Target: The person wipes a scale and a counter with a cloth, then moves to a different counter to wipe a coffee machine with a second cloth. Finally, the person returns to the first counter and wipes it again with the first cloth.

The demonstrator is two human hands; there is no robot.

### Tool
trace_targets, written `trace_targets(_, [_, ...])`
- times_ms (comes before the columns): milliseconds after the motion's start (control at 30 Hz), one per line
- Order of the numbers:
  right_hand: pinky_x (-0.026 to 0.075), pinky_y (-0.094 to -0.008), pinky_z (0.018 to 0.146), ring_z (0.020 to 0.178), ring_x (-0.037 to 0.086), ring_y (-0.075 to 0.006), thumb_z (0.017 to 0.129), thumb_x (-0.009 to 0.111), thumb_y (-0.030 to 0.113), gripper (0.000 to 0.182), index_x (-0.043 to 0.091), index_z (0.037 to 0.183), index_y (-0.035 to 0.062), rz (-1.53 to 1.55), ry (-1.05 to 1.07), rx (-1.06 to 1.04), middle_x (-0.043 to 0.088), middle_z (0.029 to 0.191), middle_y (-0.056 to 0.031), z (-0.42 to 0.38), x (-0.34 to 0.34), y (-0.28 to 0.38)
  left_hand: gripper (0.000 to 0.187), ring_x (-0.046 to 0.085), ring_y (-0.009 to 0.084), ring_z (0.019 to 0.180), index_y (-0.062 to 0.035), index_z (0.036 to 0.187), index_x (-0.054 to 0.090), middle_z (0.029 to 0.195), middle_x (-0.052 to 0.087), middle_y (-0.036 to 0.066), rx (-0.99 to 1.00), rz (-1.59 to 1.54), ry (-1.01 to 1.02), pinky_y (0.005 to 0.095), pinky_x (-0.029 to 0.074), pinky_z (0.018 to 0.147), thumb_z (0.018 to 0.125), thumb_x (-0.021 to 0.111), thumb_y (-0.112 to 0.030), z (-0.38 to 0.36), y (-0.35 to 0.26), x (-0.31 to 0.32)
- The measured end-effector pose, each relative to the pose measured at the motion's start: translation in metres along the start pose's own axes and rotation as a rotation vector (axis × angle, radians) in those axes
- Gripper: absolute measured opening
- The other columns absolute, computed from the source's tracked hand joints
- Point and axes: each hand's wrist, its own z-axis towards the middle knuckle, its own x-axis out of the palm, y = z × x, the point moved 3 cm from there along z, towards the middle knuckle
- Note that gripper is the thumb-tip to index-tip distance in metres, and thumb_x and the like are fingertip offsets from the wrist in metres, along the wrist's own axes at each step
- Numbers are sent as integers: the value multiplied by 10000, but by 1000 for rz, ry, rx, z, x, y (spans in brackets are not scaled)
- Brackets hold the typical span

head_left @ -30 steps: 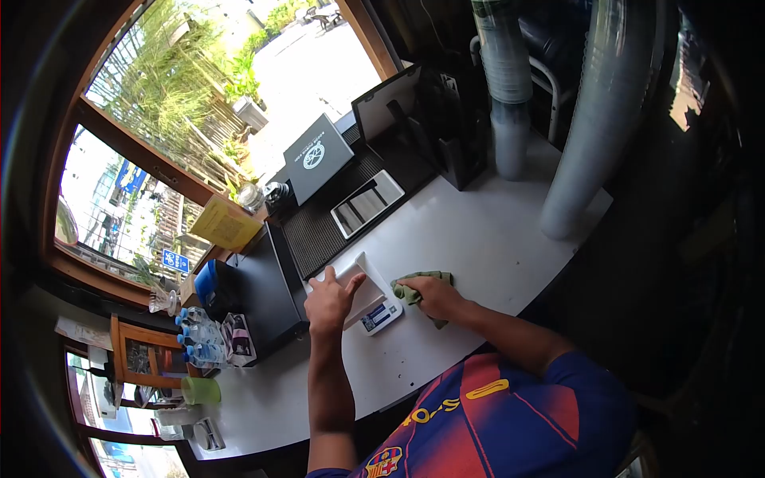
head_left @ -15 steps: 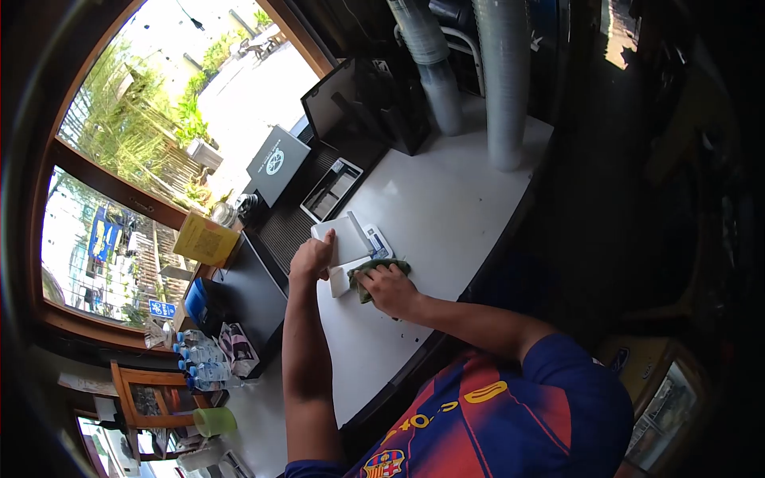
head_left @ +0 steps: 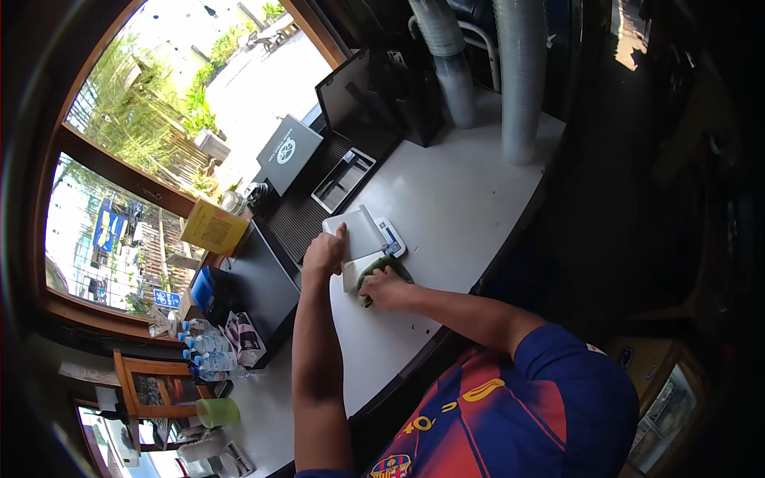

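A white digital scale with a small display lies on the pale counter. My left hand grips the edge of its flat metal-looking weighing plate, thumb on top. The plate appears lifted and tilted off the scale body. Bunched under the fingers of my right hand is a green cloth, pressed on the near end of the scale; the fingers partly hide that end.
Tall stacks of clear plastic cups stand at the counter's far end. A tablet-like device lies on a dark ribbed mat beside a grey sign. Water bottles, a yellow card and a green cup line the left side.
My right hand has shifted the cloth slightly along the near end of the scale. My left hand keeps its hold on the plate. The whole view has turned a little.
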Motion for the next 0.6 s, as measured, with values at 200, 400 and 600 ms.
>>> trace_targets(200, [423, -396, 1002, 1157, 588, -258, 872, 560, 148, 407, 583, 1272, 77, -198, -427, -69, 658, 1161, -89, 33, 27, -2, 761, 740, 344, 731, 86, 1100, 665, 787, 722, 235, -86, 11, -95, 437, 570, 818, 1012, 335, -594, 5, 0, 9])
trace_targets(400, [513, -416, 902, 999, 675, -283, 913, 528, 190, 328, 658, 1193, 82, -165, -194, -78, 682, 1133, -143, 49, 13, -5, 750, 734, 363, 783, 80, 1137, 629, 913, 710, 287, -59, 0, -130, 465, 561, 802, 1003, 360, -607, -1, -4, 7])
trace_targets(600, [542, -453, 926, 1072, 685, -337, 913, 527, 172, 291, 680, 1151, 104, 131, 105, -40, 716, 1086, -130, 60, -6, -12, 797, 722, 373, 773, 91, 1181, 573, 923, 699, 297, -158, 17, -139, 473, 549, 803, 996, 330, -645, 3, 2, 10])
